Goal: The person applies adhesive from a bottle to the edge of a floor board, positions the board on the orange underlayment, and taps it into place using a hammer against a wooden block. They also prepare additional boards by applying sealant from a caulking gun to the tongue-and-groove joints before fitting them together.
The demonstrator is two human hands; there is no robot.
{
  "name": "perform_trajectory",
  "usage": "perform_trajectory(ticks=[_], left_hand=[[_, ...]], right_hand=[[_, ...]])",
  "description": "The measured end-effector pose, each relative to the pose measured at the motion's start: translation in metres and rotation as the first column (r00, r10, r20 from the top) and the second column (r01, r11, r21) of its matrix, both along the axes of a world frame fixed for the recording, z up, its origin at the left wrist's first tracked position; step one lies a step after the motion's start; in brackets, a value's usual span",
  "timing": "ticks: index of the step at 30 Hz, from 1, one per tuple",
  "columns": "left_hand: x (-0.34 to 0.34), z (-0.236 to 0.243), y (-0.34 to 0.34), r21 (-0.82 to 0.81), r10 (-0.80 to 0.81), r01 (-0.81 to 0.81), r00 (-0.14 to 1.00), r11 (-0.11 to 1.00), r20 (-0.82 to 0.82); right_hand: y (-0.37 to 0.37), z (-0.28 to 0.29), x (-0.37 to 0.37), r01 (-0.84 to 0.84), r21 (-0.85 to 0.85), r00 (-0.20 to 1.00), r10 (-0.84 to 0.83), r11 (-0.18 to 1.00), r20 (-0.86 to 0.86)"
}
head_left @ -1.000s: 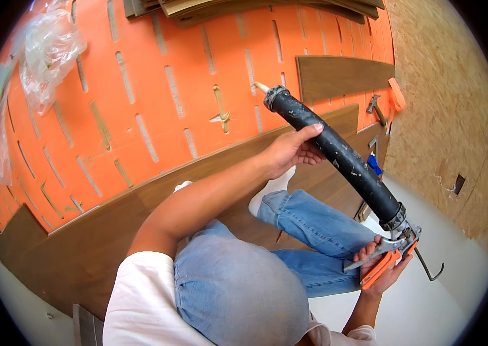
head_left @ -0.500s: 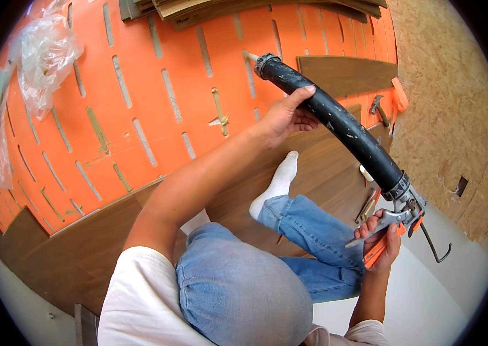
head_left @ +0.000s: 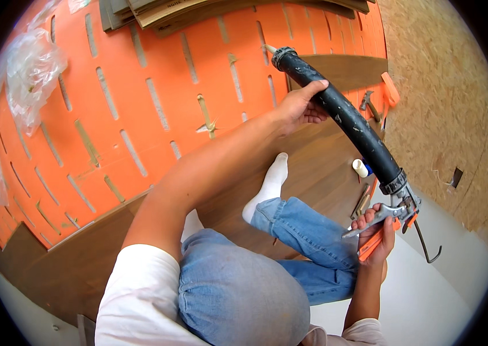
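So the main thing here is a long caulking gun (head_left: 345, 118) with a scuffed black tube, held up in the air over a floor of brown wood planks (head_left: 307, 167). It slants across the upper right, pale pointed nozzle (head_left: 270, 49) up to the left, handle end down to the right.

The left hand (head_left: 301, 106) is up near the nozzle end, with the thumb laid along the tube and the fingers curled in at its side, so it's a partly closed, cradling kind of grip. That arm comes up from the lower left, bent at the elbow, and the forearm slants across in front of the body.

The right hand (head_left: 381, 239) is way down at the back end, fingers wrapped round the silver metal and orange handle (head_left: 370, 245). Its forearm comes nearly straight up from the bottom edge. A dark hooked rod (head_left: 422, 242) sticks out just beside that hand.

The nozzle is over the bright orange slotted sheet (head_left: 134, 115); can't tell if it's touching. A loose brown plank (head_left: 353, 70) lies partly behind the tube, with a claw hammer (head_left: 370, 105) near it.
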State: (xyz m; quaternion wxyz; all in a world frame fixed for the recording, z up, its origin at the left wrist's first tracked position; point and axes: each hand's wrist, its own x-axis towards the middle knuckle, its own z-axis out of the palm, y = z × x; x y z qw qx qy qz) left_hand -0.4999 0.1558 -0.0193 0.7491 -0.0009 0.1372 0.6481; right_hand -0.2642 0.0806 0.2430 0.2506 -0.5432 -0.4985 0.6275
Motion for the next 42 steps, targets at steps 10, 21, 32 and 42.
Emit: perform_trajectory(ticks=[10, 21, 32, 42], left_hand=[[0.047, -0.007, -0.023, 0.042, -0.151, 0.151, 0.989, 0.988, 0.001], [0.066, -0.006, -0.033, -0.006, -0.206, 0.207, 0.978, 0.978, 0.037], [0.108, -0.011, -0.056, 0.011, -0.341, 0.343, 0.93, 0.939, 0.134], [0.115, -0.009, -0.064, 0.02, -0.336, 0.338, 0.925, 0.941, 0.18]], right_hand=[[-0.026, 0.021, 0.034, 0.102, -0.033, 0.992, -0.099, 0.994, 0.083], [-0.035, 0.027, 0.054, 0.224, -0.044, 0.957, -0.212, 0.973, 0.198], [-0.059, 0.05, 0.063, 0.28, 0.002, 0.886, -0.259, 0.96, 0.384], [-0.07, 0.055, 0.05, 0.28, 0.051, 0.91, -0.282, 0.959, 0.302]])
